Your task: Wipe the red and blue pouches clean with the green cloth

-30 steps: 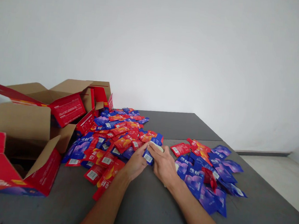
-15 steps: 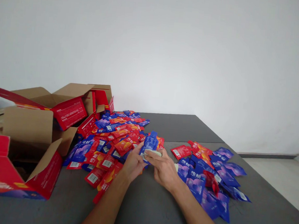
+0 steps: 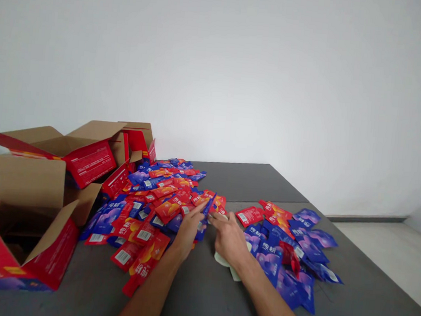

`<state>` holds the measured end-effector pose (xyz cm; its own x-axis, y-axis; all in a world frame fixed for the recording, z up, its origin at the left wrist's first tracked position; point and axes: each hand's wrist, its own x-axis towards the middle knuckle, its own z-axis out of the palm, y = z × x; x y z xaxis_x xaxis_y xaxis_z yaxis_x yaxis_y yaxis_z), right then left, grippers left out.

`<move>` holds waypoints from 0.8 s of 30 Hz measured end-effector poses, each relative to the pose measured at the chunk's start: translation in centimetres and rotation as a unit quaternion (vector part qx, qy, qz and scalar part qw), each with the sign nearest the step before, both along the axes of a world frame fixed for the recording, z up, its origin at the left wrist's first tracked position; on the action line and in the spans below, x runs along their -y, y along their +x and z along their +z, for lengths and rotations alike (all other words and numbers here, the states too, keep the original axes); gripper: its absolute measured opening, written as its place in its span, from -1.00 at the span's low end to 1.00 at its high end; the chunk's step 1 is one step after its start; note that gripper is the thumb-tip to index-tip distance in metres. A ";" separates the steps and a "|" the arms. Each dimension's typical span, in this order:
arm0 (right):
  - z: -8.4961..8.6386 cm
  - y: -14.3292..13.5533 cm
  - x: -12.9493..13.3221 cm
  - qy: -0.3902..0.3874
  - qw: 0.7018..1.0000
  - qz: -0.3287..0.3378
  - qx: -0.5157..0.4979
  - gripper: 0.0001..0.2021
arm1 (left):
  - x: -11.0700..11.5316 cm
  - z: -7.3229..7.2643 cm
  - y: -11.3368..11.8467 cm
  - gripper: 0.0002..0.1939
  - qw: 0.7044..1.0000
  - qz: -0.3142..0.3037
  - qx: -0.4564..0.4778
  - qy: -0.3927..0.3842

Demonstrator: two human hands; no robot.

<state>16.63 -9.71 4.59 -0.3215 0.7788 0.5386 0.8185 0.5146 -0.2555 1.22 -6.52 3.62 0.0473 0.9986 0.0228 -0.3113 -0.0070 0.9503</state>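
Observation:
My left hand [image 3: 190, 227] is closed on a blue pouch [image 3: 208, 211], which is turned nearly edge-on at the fingertips. My right hand [image 3: 230, 238] sits just right of the pouch, its fingers curled around a pale, whitish cloth [image 3: 222, 260] that hangs out below the palm. Whether the right fingertips touch the pouch is hard to tell. Behind and left of my left hand spreads a heap of red and blue pouches [image 3: 169, 206] with white barcode labels. To the right of my right hand lies a smaller pile of mostly blue pouches [image 3: 270, 254].
Open red cardboard boxes [image 3: 50, 257] with raised brown flaps crowd the left side of the dark grey table [image 3: 206, 295]. A white wall [image 3: 239, 82] rises behind the table. Pale floor [image 3: 380, 244] shows beyond the right edge.
The blue pouch has turned from face-up to nearly edge-on in my left hand. My right hand has drawn slightly back from it, and the cloth now hangs lower. The view has shifted slightly.

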 end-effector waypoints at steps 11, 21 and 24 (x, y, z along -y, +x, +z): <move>-0.8 3.2 -1.8 -0.024 0.983 -0.177 0.034 -0.62 | -4.1 -0.7 1.5 -0.65 0.856 0.134 -0.432 0.249; -1.5 5.6 -2.6 -0.132 0.946 -0.293 0.043 -0.65 | -6.4 -2.1 7.8 -0.66 0.744 0.027 -0.586 0.320; -1.4 6.5 -3.0 -0.168 0.933 -0.315 0.052 -0.66 | -6.2 -2.0 10.5 -0.63 0.700 -0.065 -0.631 0.328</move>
<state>23.11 -6.75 3.24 0.2205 0.9499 0.2213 0.9607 -0.1723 -0.2178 11.72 -0.33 1.64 0.5332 0.7780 0.3324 0.7346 -0.6206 0.2743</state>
